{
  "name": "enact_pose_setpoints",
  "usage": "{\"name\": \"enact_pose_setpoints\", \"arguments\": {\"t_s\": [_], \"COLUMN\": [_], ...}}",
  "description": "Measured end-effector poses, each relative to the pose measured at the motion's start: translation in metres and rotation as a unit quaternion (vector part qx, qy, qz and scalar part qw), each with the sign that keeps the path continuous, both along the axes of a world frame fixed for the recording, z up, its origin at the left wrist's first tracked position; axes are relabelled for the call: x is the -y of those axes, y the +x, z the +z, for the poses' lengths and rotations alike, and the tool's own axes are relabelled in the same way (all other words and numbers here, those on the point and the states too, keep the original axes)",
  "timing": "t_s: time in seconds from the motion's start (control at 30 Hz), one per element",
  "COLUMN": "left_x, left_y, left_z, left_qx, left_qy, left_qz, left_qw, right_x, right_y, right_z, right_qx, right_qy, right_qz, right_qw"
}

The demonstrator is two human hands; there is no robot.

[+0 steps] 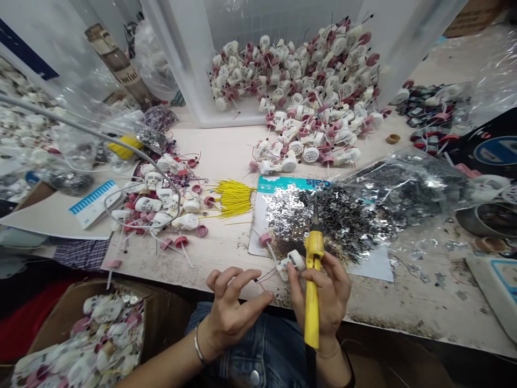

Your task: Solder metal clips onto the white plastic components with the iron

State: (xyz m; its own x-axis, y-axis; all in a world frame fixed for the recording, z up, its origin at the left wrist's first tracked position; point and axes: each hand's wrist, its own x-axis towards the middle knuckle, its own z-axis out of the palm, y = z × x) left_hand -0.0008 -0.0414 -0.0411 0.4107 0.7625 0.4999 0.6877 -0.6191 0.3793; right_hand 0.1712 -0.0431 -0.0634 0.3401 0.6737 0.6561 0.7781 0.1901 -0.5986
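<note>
My right hand (329, 296) is closed round a yellow soldering iron (313, 291), its dark tip pointing away from me over a heap of small metal pieces (339, 221). The thumb of that hand also presses against a small white plastic motor housing (291, 264) with thin wires. A pink cap on a white stem (265, 241) lies just beyond the housing. My left hand (232, 302) is open, with thumb and forefinger apart close to the loose wire ends (262, 279). Whether a fingertip touches a wire, I cannot tell.
Yellow wires (234, 198) lie bundled left of the metal heap. White and pink assemblies (155, 205) are piled further left. A large plastic bin (189, 81) spills similar parts at the back. A cardboard box (149, 318) of parts stands below the table's left edge.
</note>
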Motion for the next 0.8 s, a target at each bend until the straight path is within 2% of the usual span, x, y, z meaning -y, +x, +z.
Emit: {"name": "enact_pose_setpoints", "arguments": {"t_s": [0.07,0.17,0.27,0.33,0.4,0.47,0.53,0.6,0.63,0.7,0.8], "left_x": [0.0,-0.003,-0.008,-0.012,-0.018,-0.024,-0.029,-0.033,-0.034,-0.036,-0.038], "left_y": [0.005,0.013,0.019,0.021,0.021,0.02,0.02,0.021,0.021,0.021,0.02], "left_z": [0.0,0.004,0.01,0.013,0.014,0.016,0.017,0.019,0.02,0.023,0.025], "left_qx": [0.008,0.054,0.148,0.185,0.168,0.121,0.075,0.052,0.051,0.061,0.082], "left_qy": [-0.041,-0.165,-0.307,-0.369,-0.354,-0.278,-0.207,-0.179,-0.184,-0.231,-0.343], "left_qz": [-0.034,-0.083,-0.045,-0.022,-0.026,-0.069,-0.133,-0.18,-0.183,-0.145,-0.068], "left_qw": [0.999,0.981,0.939,0.911,0.92,0.951,0.966,0.966,0.964,0.96,0.933], "right_x": [0.0,0.001,0.002,0.002,0.004,0.01,0.017,0.024,0.026,0.027,0.024], "right_y": [0.002,0.005,0.007,0.008,0.01,0.012,0.011,0.008,0.005,-0.001,-0.011], "right_z": [-0.001,-0.003,-0.003,-0.004,-0.003,-0.002,-0.001,0.002,0.003,0.005,0.007], "right_qx": [0.007,0.005,0.009,0.014,0.012,-0.017,-0.092,-0.202,-0.248,-0.303,-0.322], "right_qy": [-0.021,-0.043,-0.054,-0.059,-0.057,-0.041,-0.032,-0.057,-0.078,-0.103,-0.082], "right_qz": [0.022,0.055,0.069,0.076,0.076,0.072,0.082,0.103,0.106,0.084,0.026], "right_qw": [0.999,0.998,0.996,0.995,0.995,0.996,0.992,0.972,0.96,0.944,0.943]}}
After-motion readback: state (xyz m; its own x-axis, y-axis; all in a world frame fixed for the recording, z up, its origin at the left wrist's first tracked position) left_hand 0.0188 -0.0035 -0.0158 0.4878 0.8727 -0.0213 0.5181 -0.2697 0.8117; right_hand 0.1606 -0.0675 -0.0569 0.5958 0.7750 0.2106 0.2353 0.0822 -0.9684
